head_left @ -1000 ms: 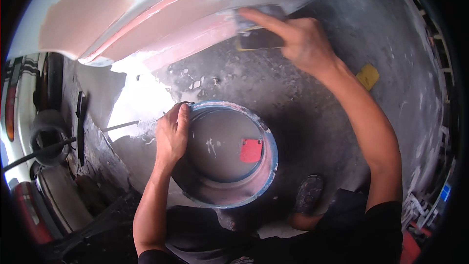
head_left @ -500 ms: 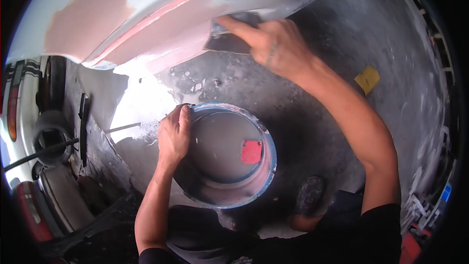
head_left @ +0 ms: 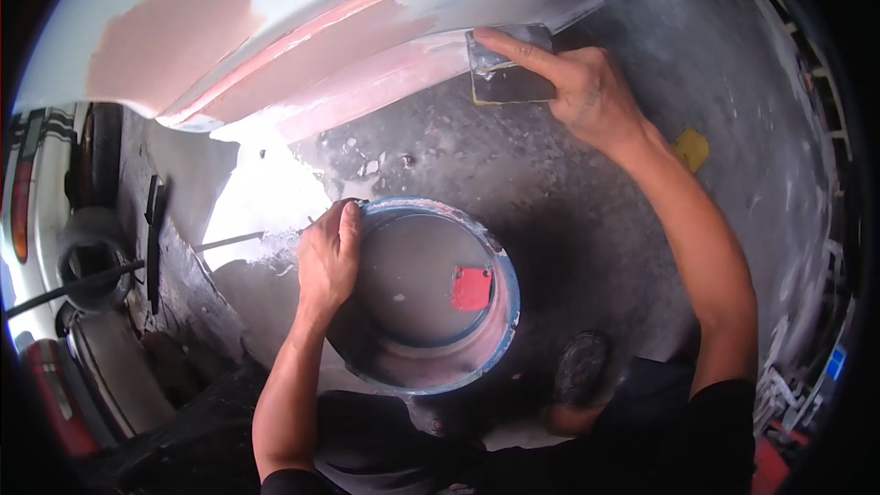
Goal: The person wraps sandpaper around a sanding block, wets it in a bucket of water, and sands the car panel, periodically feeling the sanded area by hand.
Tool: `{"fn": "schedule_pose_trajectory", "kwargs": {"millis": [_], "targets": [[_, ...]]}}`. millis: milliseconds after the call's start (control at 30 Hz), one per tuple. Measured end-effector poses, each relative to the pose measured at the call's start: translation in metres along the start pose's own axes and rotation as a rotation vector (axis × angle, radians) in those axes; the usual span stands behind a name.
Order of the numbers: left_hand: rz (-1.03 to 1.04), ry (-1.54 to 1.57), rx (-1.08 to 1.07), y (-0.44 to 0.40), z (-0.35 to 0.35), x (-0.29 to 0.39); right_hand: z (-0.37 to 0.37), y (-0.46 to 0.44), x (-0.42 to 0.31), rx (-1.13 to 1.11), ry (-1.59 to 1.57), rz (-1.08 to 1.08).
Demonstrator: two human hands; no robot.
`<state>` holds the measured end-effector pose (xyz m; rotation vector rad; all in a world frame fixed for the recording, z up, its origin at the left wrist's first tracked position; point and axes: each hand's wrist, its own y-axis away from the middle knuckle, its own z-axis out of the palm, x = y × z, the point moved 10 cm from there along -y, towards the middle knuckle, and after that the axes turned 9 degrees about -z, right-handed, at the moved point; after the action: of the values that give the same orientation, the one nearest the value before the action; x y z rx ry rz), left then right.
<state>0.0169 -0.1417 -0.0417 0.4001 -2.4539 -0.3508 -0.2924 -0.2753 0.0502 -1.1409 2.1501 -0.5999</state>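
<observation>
My left hand [head_left: 328, 255] grips the left rim of a round blue tub [head_left: 507, 330] holding cloudy grey liquid. Inside the tub, near its right wall, lies a red piece [head_left: 471, 289]. Up at the top, my right hand [head_left: 591, 92] presses a dark sheet [head_left: 513, 82], its index finger stretched along the upper edge. The sheet rests against the lower edge of a white body panel [head_left: 321, 55] with pink and grey patches. What the other fingers do beneath the sheet is hidden.
A yellow piece [head_left: 692, 148] lies on the grey floor [head_left: 440, 151] beyond my right forearm. At the left are a tire [head_left: 94, 259], bumper-like parts [head_left: 119, 362] and a black bar [head_left: 154, 243]. A shoe [head_left: 581, 367] is below, right of the tub.
My right hand with the dark sheet moved left along the panel, then back to the right. My left hand has stayed on the tub's rim.
</observation>
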Motion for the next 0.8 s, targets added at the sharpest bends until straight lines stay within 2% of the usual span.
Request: {"fn": "schedule_pose_trajectory", "kwargs": {"millis": [67,100,133,200,233,267,333,400,467,533,567,600,667,700,733,800], "targets": [[0.049,-0.04,0.036,-0.001,-0.001,0.005,0.009,-0.003,-0.006,0.069,-0.023,0.026],[0.057,-0.044,0.039,-0.002,-0.001,0.007,0.026,-0.013,-0.008,-0.163,0.028,0.185],[0.054,-0.018,0.025,-0.002,0.0,0.006,0.015,-0.019,-0.01,-0.155,0.03,0.197],[0.046,0.009,0.007,-0.001,0.0,0.005,0.023,-0.019,-0.006,-0.392,0.087,0.263],[0.043,0.018,-0.005,-0.001,-0.001,0.007,0.009,-0.008,0.0,-0.231,-0.001,0.193],[0.04,0.03,-0.015,-0.001,0.0,0.006,-0.004,0.008,0.011,-0.229,0.044,0.185],[0.028,0.012,0.017,-0.001,-0.002,0.003,-0.01,0.001,0.0,-0.016,-0.087,0.04],[0.05,-0.031,0.027,-0.003,-0.002,0.008,0.019,-0.005,-0.001,-0.162,-0.053,0.18],[0.042,-0.015,0.004,-0.003,0.001,0.004,0.015,-0.021,-0.014,-0.17,0.025,0.12],[0.044,0.0,-0.01,-0.002,-0.001,0.008,0.018,-0.015,0.001,-0.354,-0.01,0.243],[0.045,0.021,-0.024,-0.001,-0.001,0.008,0.004,-0.007,0.002,-0.278,-0.066,0.165],[0.037,0.03,-0.022,-0.002,-0.001,0.006,0.008,-0.001,0.004,-0.288,-0.069,0.158],[0.028,-0.051,0.0,-0.002,0.0,0.005,0.004,0.005,0.005,-0.129,-0.157,0.147],[0.037,-0.054,-0.003,-0.003,0.001,0.006,0.012,-0.005,-0.006,-0.117,-0.148,0.138],[0.029,-0.053,0.001,-0.004,0.002,0.004,0.022,-0.013,-0.011,-0.142,-0.149,0.181],[0.026,-0.066,-0.003,-0.004,0.0,0.005,0.026,-0.029,-0.011,-0.5,-0.019,0.371]]}}
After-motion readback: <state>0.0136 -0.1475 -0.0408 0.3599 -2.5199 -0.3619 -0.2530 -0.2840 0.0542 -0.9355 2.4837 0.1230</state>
